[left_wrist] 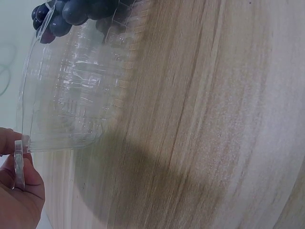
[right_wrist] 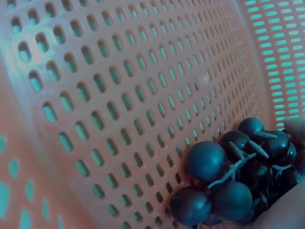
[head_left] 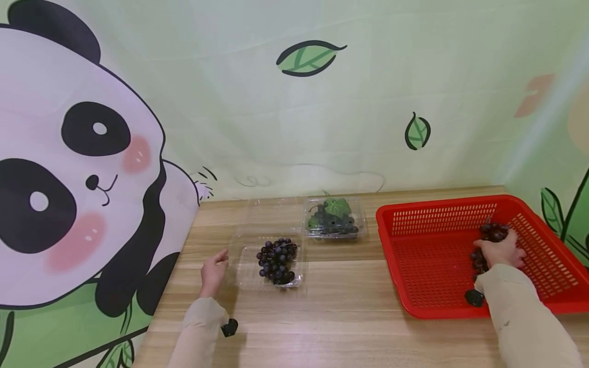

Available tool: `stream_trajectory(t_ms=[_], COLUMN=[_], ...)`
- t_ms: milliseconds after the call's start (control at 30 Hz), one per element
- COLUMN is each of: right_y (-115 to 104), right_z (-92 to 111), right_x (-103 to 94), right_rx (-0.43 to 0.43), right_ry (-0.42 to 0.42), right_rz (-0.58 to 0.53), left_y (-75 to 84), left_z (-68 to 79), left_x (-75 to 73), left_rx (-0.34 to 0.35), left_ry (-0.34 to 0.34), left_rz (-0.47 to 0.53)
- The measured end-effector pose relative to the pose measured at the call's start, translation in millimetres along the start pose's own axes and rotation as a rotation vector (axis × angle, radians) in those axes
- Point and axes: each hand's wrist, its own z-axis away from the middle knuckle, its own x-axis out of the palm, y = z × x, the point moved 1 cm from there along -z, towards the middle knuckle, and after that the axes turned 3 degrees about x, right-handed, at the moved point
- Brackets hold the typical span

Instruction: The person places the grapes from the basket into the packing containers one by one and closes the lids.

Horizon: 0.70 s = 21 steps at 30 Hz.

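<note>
At the left, my left hand (head_left: 213,273) pinches the corner edge of a clear plastic clamshell box (left_wrist: 76,95) between thumb and fingers. The box stands with its lid folded back, and a bunch of dark grapes (head_left: 276,259) lies in its right part. Over on the right, my right hand (head_left: 501,251) reaches into a red plastic basket (head_left: 428,266) and grips another bunch of dark grapes (right_wrist: 231,191) near the basket's right side. The hand covers part of this bunch, and green stems show among its berries.
A second clear box (head_left: 333,232), lid down, holds dark grapes and a green leaf (head_left: 338,207) behind the first box. Wood-grain tabletop (head_left: 340,312) lies between the boxes and the basket. A printed panda backdrop (head_left: 221,102) rises along the back and left.
</note>
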Motion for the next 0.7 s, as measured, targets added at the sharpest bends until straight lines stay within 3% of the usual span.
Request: stream_trajectory(t_ms=[700], right_y=[1.9], right_z=[-3.7], right_x=[1.8], right_rx=[-0.044], right_ry=[-0.062], right_rz=[0.100], left_y=[1.0], left_z=[1.8], left_x=[-0.8], left_rx=[-0.003], left_ry=[0.002], left_rz=[0.012])
